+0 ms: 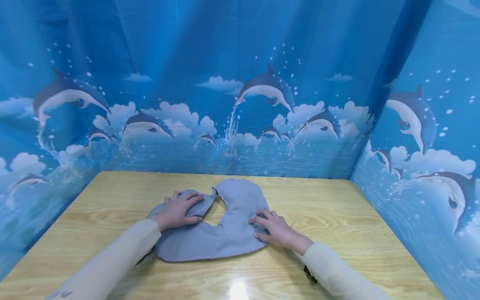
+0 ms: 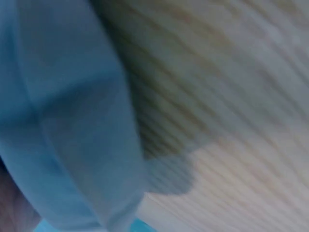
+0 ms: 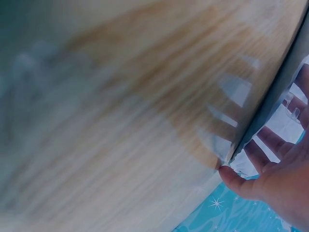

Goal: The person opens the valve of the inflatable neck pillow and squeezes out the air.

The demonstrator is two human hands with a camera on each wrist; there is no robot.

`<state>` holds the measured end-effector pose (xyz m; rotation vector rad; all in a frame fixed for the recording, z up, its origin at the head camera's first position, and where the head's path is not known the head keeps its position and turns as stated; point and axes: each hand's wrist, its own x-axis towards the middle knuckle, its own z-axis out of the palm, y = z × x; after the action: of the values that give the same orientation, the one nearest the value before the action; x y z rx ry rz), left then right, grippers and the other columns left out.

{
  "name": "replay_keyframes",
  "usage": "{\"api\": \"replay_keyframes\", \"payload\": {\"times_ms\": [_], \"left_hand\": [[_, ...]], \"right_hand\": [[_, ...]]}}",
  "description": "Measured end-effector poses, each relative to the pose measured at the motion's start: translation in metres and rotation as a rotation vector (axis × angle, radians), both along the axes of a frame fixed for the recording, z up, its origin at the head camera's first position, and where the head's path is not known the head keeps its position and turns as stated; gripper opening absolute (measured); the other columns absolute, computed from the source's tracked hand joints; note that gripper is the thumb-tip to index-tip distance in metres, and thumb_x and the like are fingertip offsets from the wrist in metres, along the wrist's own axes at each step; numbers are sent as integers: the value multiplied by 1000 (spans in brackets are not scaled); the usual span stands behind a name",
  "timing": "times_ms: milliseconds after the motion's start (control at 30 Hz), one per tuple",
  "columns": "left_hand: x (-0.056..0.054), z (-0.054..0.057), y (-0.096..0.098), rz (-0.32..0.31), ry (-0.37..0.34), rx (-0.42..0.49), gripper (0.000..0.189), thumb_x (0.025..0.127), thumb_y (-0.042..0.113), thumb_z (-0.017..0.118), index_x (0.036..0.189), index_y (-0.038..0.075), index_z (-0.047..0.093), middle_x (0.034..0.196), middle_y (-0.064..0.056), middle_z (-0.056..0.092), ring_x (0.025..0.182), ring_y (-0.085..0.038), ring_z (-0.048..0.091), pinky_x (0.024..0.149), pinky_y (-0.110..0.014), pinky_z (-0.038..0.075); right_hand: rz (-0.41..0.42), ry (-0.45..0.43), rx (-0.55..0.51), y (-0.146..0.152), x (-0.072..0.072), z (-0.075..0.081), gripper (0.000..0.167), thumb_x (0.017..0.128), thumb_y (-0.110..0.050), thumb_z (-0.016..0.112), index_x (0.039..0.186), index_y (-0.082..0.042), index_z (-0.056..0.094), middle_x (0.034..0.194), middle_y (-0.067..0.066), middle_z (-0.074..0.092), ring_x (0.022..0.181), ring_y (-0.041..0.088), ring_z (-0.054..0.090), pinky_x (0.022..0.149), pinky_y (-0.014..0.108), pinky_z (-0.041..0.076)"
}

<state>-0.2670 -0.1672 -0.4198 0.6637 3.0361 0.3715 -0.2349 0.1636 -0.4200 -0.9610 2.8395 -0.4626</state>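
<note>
A flat grey-blue U-shaped cloth piece (image 1: 240, 237), like a neck pillow cover, lies on the table with its two ends nearly meeting at the far side. Over its left arm rests my left hand (image 1: 176, 211), palm down with the fingers spread. My right hand (image 1: 275, 229) touches the right edge with spread fingers. In the right wrist view, the fingers of this hand (image 3: 277, 181) are extended beside the cloth's thin edge (image 3: 265, 104). Blurred blue-grey fabric (image 2: 82, 121) fills the left of the left wrist view, where the left hand is mostly hidden.
The cloth lies on a wood-grain table (image 1: 322, 212). A blue curtain printed with dolphins (image 1: 180, 62) hangs behind and along both sides. Light reflects off the tabletop near the front. A dark strap (image 1: 309, 275) shows below the right sleeve.
</note>
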Motion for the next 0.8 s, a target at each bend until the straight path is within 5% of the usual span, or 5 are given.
{"api": "replay_keyframes", "payload": {"times_ms": [267, 500, 800], "left_hand": [[4, -2, -22, -118, -4, 115, 83, 71, 67, 60, 141, 29, 35, 150, -11, 22, 132, -46, 24, 93, -70, 25], [11, 2, -38, -211, 4, 60, 87, 68, 71, 60, 141, 32, 34, 151, -11, 19, 133, -50, 14, 96, -71, 20], [22, 6, -51, -246, -93, 22, 98, 59, 75, 62, 143, 36, 27, 155, -4, 7, 135, -52, -2, 94, -75, 15]], "right_hand": [[-2, 5, 7, 1, -1, -2, 33, 90, -31, 57, 121, -22, 56, 131, 13, 44, 112, 33, 44, 83, 56, 37], [-2, -3, 7, 0, -1, -2, 33, 90, -31, 57, 122, -21, 55, 132, 13, 43, 112, 34, 44, 83, 55, 36], [-3, -3, 11, 1, -1, -2, 34, 90, -33, 56, 123, -22, 55, 133, 13, 42, 113, 34, 43, 84, 55, 36]]}}
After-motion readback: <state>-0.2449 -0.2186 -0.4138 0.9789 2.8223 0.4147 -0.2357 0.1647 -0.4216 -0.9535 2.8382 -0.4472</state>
